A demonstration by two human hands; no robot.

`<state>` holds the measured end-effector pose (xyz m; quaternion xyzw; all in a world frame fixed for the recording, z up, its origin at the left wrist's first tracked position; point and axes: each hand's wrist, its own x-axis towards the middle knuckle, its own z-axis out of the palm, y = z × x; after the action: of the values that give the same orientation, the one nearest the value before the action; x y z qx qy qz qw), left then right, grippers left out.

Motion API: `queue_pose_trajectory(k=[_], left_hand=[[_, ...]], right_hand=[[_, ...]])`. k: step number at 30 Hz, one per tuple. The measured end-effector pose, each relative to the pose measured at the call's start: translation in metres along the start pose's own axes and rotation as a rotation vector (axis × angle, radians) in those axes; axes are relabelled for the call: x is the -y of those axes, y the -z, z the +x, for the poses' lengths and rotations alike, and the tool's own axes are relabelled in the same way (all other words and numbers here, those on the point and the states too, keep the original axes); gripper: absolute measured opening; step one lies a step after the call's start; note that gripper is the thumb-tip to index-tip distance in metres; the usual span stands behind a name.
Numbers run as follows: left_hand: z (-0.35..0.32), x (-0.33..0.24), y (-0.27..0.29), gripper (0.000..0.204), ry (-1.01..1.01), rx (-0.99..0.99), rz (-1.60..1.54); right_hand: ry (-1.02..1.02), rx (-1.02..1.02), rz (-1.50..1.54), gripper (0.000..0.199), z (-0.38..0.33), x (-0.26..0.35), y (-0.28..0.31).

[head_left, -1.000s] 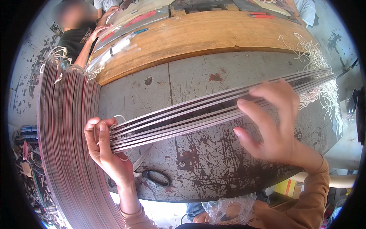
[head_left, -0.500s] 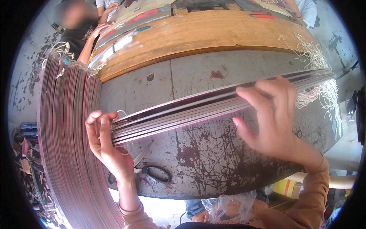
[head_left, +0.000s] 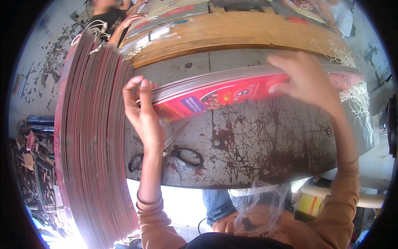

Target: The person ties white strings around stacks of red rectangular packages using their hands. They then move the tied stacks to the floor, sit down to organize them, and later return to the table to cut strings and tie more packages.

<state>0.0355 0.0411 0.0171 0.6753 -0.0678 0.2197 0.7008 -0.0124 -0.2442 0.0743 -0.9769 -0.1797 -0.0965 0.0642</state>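
A stack of thin, flat red printed boards (head_left: 236, 93) is held on its long edge, slanting slightly up to the right, with its printed face toward me. My left hand (head_left: 144, 114) is closed round the stack's left end, fingertips over the top corner. My right hand (head_left: 313, 81) grips it right of the middle, thumb on the red face and fingers over the upper edge. Scissors (head_left: 186, 157) with black handles lie on the grey table (head_left: 257, 149) beside my left wrist, which partly hides them.
A tall pile of similar boards (head_left: 93, 145) with white cords stands at the left. White cords (head_left: 360, 101) hang in a bunch at the right. Beyond is a wooden table (head_left: 232, 31) with red-handled pliers (head_left: 296, 19). A co-worker's arm (head_left: 124, 27) reaches over its far left.
The stack has tipped, so its red face shows where mostly edges showed before. My right hand has gone from a loose, spread pose to gripping it. The whole view has shifted.
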Motion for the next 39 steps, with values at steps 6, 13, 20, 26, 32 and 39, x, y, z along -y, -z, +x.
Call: queue_pose_trajectory(k=[6, 13, 20, 26, 32, 39], left_hand=[[0.003, -0.007, 0.002, 0.042, -0.167, -0.032, -0.101], [0.016, 0.000, 0.008, 0.051, -0.420, -0.092, -0.130], [0.003, -0.028, 0.062, 0.045, -0.251, -0.053, 0.024], [-0.015, -0.015, 0.092, 0.057, -0.120, 0.051, 0.120], [-0.012, -0.006, 0.093, 0.049, -0.105, 0.032, 0.174], [-0.016, -0.004, 0.087, 0.060, 0.005, -0.036, 0.055]], right_hand=[[0.083, -0.089, 0.033, 0.052, 0.013, -0.010, 0.006], [0.218, -0.187, -0.122, 0.055, 0.035, -0.006, 0.061], [0.173, 0.160, -0.045, 0.065, 0.066, 0.039, 0.098], [0.328, 0.112, -0.016, 0.054, 0.073, 0.037, 0.036], [0.081, 0.318, 0.153, 0.055, 0.085, 0.045, -0.012], [0.134, 0.120, -0.238, 0.062, 0.050, -0.020, 0.004]])
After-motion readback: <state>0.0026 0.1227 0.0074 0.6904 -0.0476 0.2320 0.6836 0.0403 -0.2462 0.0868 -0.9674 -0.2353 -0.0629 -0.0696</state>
